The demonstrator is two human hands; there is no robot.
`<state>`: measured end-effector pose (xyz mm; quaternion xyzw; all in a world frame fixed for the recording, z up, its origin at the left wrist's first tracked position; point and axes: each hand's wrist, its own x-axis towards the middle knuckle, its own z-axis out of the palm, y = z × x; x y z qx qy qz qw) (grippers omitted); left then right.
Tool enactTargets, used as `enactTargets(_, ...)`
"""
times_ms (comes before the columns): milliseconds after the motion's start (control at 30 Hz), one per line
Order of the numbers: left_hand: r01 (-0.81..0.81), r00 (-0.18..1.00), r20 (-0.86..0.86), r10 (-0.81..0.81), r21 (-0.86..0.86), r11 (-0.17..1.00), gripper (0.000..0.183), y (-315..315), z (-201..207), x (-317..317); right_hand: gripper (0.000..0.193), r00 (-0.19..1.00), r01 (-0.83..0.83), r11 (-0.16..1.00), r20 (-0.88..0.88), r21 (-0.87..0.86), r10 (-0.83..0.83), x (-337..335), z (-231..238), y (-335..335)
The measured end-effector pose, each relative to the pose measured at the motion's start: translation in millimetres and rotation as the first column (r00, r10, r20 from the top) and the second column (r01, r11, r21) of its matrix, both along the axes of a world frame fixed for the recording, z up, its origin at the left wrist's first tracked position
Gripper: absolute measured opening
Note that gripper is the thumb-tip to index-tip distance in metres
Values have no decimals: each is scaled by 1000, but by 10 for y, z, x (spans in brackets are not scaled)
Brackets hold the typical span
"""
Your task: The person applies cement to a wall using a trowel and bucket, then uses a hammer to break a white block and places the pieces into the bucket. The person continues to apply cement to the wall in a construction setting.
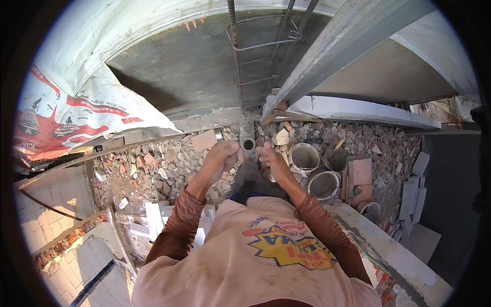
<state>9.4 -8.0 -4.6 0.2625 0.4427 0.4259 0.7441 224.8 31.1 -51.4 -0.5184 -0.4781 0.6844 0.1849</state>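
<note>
My left hand (227, 155) is held in front of my body, its fingers curled in and pressed together. Facing it from the other side is my right hand (273, 157), fingers bent inward with the tips close together. What either hand pinches, if anything, is too small to make out. Between them shows a round grey pipe-like opening (249, 144), dark inside; I cannot tell whether the fingertips touch it. Below the hands are my dark trousers (250, 179), and rubble (174, 158) covers the ground around.
Right of me stand several buckets, one pale-rimmed (324, 184), beside reddish tiles (362, 171). A rebar cage (236, 56) and a slanting metal beam (337, 51) rise ahead, near white blocks (353, 108). A printed tarp (87, 115) hangs at left; a low wall (388, 245) runs at lower right.
</note>
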Motion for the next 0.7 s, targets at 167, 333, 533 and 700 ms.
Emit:
enactTargets(167, 7, 969, -238, -62, -228, 974, 29, -799, -405, -226, 49, 734, 240, 860, -495, -451, -465, -713, -94, 332)
enactTargets(333, -96, 880, -462, -109, -397, 913, 45, -1120, -1252, -844, 29, 945, 261, 948, -247, 184, -212, -891, -59, 426)
enactTargets(533, 139, 973, 227, -46, -415, 899, 72, 106, -1193, -648, 22, 829, -358, 784, -214, 507, 517, -1031, -220, -121)
enactTargets(700, -115, 987, 71, 141, -285, 952, 43, 678, -591, -163, 25, 628, -688, 511, 69, 516, 775, -1035, -430, -526)
